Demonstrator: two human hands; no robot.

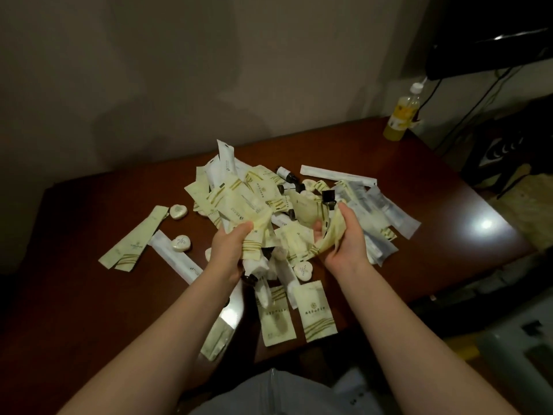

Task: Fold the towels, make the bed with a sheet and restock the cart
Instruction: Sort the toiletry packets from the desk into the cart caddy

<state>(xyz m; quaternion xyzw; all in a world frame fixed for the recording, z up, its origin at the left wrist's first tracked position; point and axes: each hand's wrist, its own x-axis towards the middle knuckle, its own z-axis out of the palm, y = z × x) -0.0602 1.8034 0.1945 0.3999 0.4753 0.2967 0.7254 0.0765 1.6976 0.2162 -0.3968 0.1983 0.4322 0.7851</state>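
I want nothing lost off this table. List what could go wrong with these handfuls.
The left hand and right hand each grip a loose bunch of sachets; some could slip out and scatter. The flat packets near the front edge of the table could be knocked to the floor. The small dark bottles among them might roll away.

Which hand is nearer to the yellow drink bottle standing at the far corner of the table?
Right. The right hand grips packets below and slightly left of the bottle in the picture. The left hand grips packets further left, farther away.
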